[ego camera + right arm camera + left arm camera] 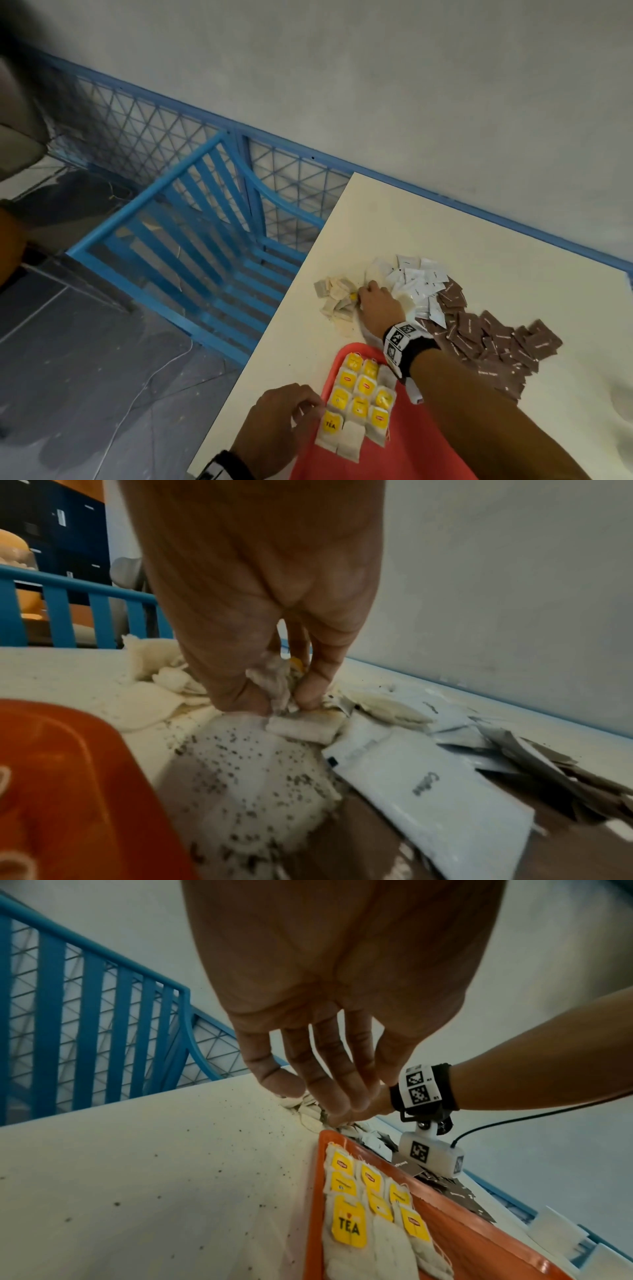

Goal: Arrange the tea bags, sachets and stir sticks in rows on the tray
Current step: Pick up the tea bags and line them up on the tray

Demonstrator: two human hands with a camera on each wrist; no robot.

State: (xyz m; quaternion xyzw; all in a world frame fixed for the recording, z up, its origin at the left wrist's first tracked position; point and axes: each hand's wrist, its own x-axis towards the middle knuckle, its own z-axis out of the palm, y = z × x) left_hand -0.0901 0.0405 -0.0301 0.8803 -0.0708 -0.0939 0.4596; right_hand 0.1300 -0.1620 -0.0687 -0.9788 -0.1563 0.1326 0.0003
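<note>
Right hand [376, 301] pinches a tea bag [277, 680] out of the loose tea bags [334, 296] at the table's [445, 226] left edge, beyond the tray's [404, 445] far corner. Left hand [277, 425], fingers relaxed, rests at the tray's left rim beside the laid rows [359, 401], which lie back toward the person.

— Any lettering you can actually read?

— "TEA" in black on the yellow tag [349, 1222] of the tea bag [329, 431] at the near corner of the red tray [404, 442].

— And the other tags beside it?

— A small red oval logo on several yellow tags [343, 1163], too small to read.

— The sachets beyond the tray?

— The white sachet [432, 788] bears one slanted dark word, blurred. The brown sachets [493, 346] carry pale print, illegible.

— Anything else?

— Black-and-white square code markers on the wristband [418, 1087].
</note>
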